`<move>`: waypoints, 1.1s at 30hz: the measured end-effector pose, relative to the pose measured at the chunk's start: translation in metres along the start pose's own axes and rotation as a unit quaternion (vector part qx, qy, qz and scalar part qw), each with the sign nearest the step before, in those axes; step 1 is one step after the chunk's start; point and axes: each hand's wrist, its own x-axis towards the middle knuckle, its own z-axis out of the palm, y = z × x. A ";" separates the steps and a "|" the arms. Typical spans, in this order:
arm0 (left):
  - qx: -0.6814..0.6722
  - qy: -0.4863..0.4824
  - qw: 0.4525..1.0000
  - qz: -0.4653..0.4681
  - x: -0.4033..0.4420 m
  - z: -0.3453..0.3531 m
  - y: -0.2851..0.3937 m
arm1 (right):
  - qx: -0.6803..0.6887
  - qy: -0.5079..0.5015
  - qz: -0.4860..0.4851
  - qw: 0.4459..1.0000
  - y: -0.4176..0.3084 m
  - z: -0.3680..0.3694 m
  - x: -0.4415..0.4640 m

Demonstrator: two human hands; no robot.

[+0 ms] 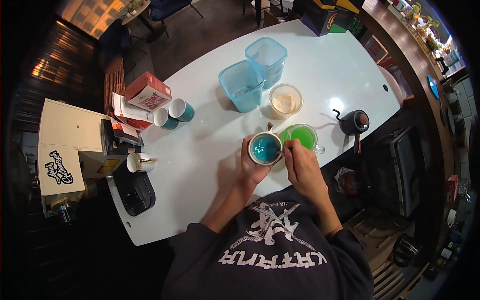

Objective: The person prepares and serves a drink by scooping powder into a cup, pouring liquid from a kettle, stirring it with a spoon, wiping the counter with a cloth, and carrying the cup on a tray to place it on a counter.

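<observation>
My left hand (pixel 253 171) is wrapped round a pale mug (pixel 251 155), held above the table near its front edge. Glossy blue liquid (pixel 265 149) shows inside the mug, and its handle points away from me. At the mug's right rim, my right hand (pixel 301 165) is closed in a pinch on a thin spoon, mostly hidden by my fingers, its tip reaching into the mug. Just behind my right hand is a clear glass mug (pixel 320 149) with bright green liquid. Beyond that stands a clear tub (pixel 286 101) with a cream-coloured powder in it.
Two blue plastic containers (pixel 242 86) stand farther back on the white table (pixel 200 165). A black gooseneck kettle (pixel 354 123) is to the right. Two teal cups (pixel 181 110), a red-and-white box (pixel 148 92), a white mug (pixel 140 162) and a cream machine (pixel 70 150) are at left.
</observation>
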 end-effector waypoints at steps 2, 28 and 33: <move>0.013 0.013 1.000 0.001 0.000 0.000 0.000 | -0.005 0.035 -0.002 0.999 0.004 0.001 0.001; 0.087 0.088 0.992 0.012 -0.004 0.003 0.007 | 0.092 0.036 0.052 0.994 0.020 0.043 0.002; 0.135 0.092 0.986 0.037 -0.007 -0.001 0.011 | 0.090 0.039 0.054 0.994 0.023 0.056 0.003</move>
